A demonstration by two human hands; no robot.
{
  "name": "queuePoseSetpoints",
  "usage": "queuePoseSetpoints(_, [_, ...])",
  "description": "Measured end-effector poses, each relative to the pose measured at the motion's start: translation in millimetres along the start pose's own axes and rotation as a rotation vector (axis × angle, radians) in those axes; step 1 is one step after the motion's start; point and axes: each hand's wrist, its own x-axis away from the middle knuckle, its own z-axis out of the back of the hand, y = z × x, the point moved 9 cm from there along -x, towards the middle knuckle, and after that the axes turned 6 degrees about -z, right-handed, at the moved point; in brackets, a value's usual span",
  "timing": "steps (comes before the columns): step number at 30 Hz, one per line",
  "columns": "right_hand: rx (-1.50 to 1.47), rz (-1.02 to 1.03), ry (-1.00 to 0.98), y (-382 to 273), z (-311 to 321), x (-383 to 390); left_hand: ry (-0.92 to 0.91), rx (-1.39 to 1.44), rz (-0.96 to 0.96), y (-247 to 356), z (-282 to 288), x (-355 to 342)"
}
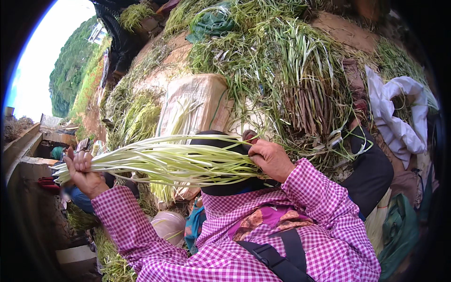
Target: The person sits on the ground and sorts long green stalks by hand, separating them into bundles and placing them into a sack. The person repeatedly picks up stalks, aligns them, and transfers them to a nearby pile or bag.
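Observation:
A long bundle of pale yellow-green stalks (183, 162), like blanched garlic chives, stretches sideways in front of my body. My left hand (84, 171) is closed round the whitish end, with short tips sticking out past the fist. At the other end, the fingers of my right hand (274, 160) pinch some of the stalks; exactly how many is hidden. Behind the bundle, more pale stalks (181, 115) lie on a beige woven sack (206, 94) with a green stripe.
To the far right lies a heap of green stalks with brownish ends (307, 94). Loose greens (141, 115) cover the ground at the left. A white sack (399, 113) and a dark green cloth (398, 235) lie at the right. A person's dark-clothed legs (120, 37) show at the far left.

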Motion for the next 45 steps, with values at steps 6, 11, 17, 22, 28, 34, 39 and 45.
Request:
queuePoseSetpoints(6, [0.038, 0.074, 0.028, -8.0, 0.5, 5.0, 0.005, 0.005, 0.004, -0.3, -6.2, 4.0])
queuePoseSetpoints(11, [-0.021, 0.068, 0.048, -7.5, 1.8, 8.5, 0.037, 0.021, 0.004, -0.7, -9.4, 6.4])
queuePoseSetpoints(17, [-0.009, 0.129, 0.083, -9.2, -0.6, 8.4, 0.063, -0.011, -0.003, -1.1, -16.2, 8.2])
queuePoseSetpoints(22, [-0.134, -0.010, 0.143, 8.9, 4.5, 6.0, 0.078, -0.026, -0.015, -0.6, -20.5, 9.4])
queuePoseSetpoints(28, [-0.332, -0.121, 0.279, 44.1, 14.6, 6.0, 0.079, -0.085, -0.049, 4.7, -13.5, 6.9])
queuePoseSetpoints(34, [-0.098, -0.574, 0.291, 133.8, 67.0, 9.0, 0.108, 0.037, -0.027, 21.1, 3.1, -0.8])
queuePoseSetpoints(39, [0.136, -0.072, 0.211, 77.9, 59.6, -10.9, 0.069, 0.006, -0.023, 19.9, 7.5, -5.6])
queuePoseSetpoints(45, [-0.397, -0.206, -0.474, 67.6, -40.5, -35.4, 0.128, -0.025, -0.015, 20.7, 13.4, -8.0])
